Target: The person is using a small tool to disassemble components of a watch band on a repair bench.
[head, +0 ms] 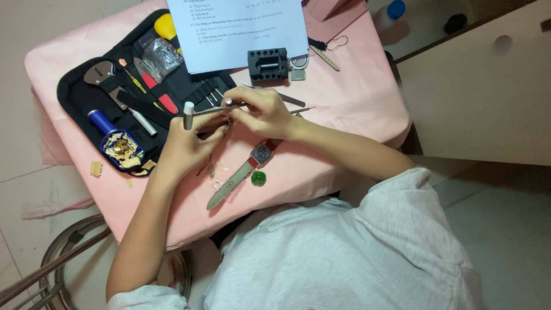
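Observation:
My left hand [185, 144] and my right hand [261, 112] meet over a pink-covered table [344, 97]. Together they pinch a thin metal hand tool [206, 111] with a grey cylindrical handle at its left end; which small part lies between the fingertips I cannot tell. Just below my right wrist lies a square wristwatch [261, 154] with a red edge, and its grey strap [229, 185] runs down-left. A small green round piece [258, 178] sits beside the strap.
An open black tool case [86, 109] holds a red-handled tool, a blue-handled tool, and a metal wrench. A white printed sheet [241, 28], a black watch-holder block [267, 63], and a clear bag of small parts [219, 175] also lie here. A metal stool frame [63, 264] stands lower left.

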